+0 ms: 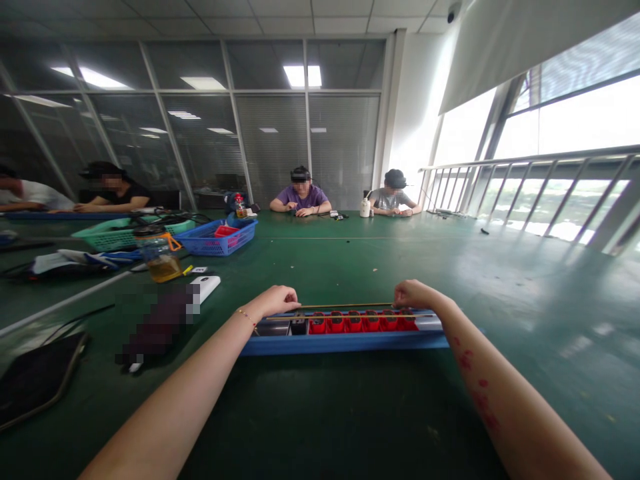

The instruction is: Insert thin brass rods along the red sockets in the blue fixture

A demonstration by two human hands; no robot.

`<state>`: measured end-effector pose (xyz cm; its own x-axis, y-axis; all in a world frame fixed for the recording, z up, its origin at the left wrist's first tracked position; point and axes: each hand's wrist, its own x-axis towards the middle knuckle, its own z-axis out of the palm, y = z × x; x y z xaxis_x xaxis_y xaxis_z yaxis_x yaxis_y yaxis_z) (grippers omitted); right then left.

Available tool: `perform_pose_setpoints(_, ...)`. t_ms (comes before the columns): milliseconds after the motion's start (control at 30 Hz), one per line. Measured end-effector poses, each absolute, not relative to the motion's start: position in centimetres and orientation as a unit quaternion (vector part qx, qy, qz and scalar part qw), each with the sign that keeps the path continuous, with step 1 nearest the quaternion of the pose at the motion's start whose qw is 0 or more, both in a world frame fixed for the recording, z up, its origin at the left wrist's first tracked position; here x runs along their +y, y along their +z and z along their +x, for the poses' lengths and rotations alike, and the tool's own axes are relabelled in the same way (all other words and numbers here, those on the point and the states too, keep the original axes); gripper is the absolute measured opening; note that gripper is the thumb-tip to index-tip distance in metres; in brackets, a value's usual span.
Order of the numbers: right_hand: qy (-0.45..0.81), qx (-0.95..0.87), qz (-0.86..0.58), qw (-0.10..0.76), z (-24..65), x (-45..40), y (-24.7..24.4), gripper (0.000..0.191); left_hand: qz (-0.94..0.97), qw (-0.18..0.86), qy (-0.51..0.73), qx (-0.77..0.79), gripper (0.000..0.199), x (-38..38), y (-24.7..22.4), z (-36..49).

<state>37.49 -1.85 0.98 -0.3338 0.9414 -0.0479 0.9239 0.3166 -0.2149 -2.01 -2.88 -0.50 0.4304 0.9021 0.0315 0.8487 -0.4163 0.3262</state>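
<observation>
My left hand [276, 300] and my right hand [416, 294] are raised just beyond a long blue tray [345, 343]. Between their pinched fingers runs a thin yellowish strip [345, 305], held level and straight; whether it is stiff or stretched I cannot tell. A second thin yellowish strip [345, 317] lies across the tray's length. Several red cups [355, 325] with dark contents stand in a row inside it. Left of them are a black block [299, 325] and a grey metallic piece [275, 327]. A whitish piece [429, 323] fills the right end.
To my left are a dark tablet-like device [37, 380], a white-ended object [206, 288], a bottle of amber liquid [164, 267], a blue basket [215, 245] and a green basket [105, 235]. Several people sit around the green table [310, 267].
</observation>
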Motion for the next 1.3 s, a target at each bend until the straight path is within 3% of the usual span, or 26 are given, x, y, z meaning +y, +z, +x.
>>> perform_pose_setpoints(367, 0.110, -0.808, -0.576, 0.062, 37.7, -1.7, 1.1, 0.015, 0.832, 0.120, 0.100, 0.533, 0.019, -2.5, -0.7, -2.2)
perform_pose_setpoints(633, 0.245, -0.822, -0.510, 0.058, 39.4, -4.7, 6.1, 0.040, 0.825, 0.095, 0.107, 0.547, 0.018, -2.6, -0.9, -2.4)
perform_pose_setpoints(1000, 0.341, -0.794, -0.500, -0.061, 38.7, -6.7, 7.3, 0.040, 0.824, 0.093, 0.100, 0.550, 0.017, -2.4, -0.9, -2.3)
perform_pose_setpoints(1167, 0.360, -0.819, -0.447, -0.007, 38.5, -7.6, 8.5, 0.038, 0.825, 0.101, 0.102, 0.547, 0.017, -2.3, -1.0, -2.4)
perform_pose_setpoints(1300, 0.301, -0.848, -0.431, 0.061, 38.6, -8.8, 10.2, 0.043, 0.825, 0.104, 0.105, 0.545, 0.017, -2.3, -1.0, -2.4)
